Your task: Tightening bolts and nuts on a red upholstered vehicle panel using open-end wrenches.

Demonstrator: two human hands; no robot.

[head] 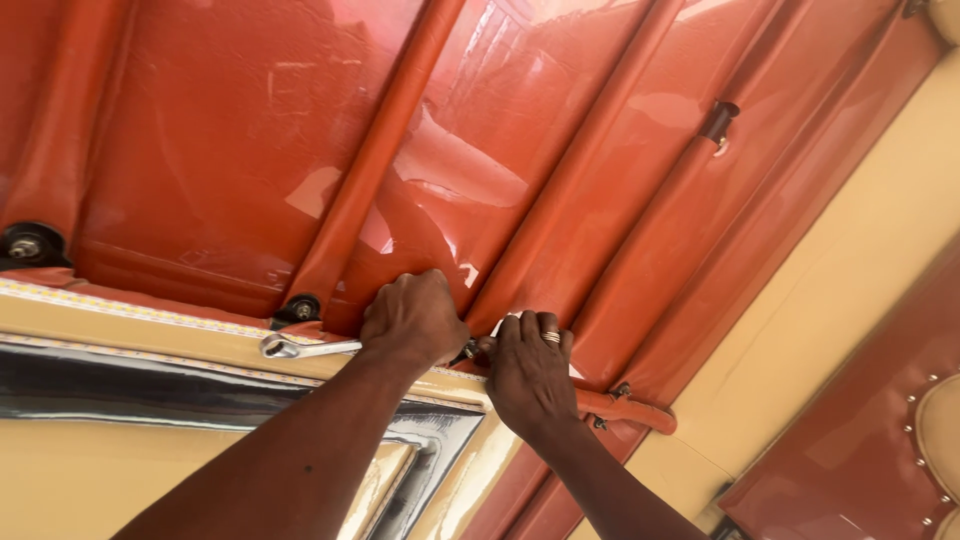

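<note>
Left hand (412, 318) gripping wrench (300, 347) closed-fisted; shaft lying along 9–3 o'clock axis, free end projecting toward 9. Right hand (528, 365), fingers curled, pressing at fastener (471, 350), at 3 o'clock of left fist.

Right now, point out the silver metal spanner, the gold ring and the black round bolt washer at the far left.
silver metal spanner (300, 347): head view, on its bare shaft.
gold ring (551, 337): head view, on the band around a right-hand finger.
black round bolt washer (28, 245): head view, on its centre.

roof lining (230, 130): glossy red vinyl, smooth
trim (860, 260): matt tan vinyl
spanner (300, 347): shiny bare metal
ring (551, 337): polished metal
</note>
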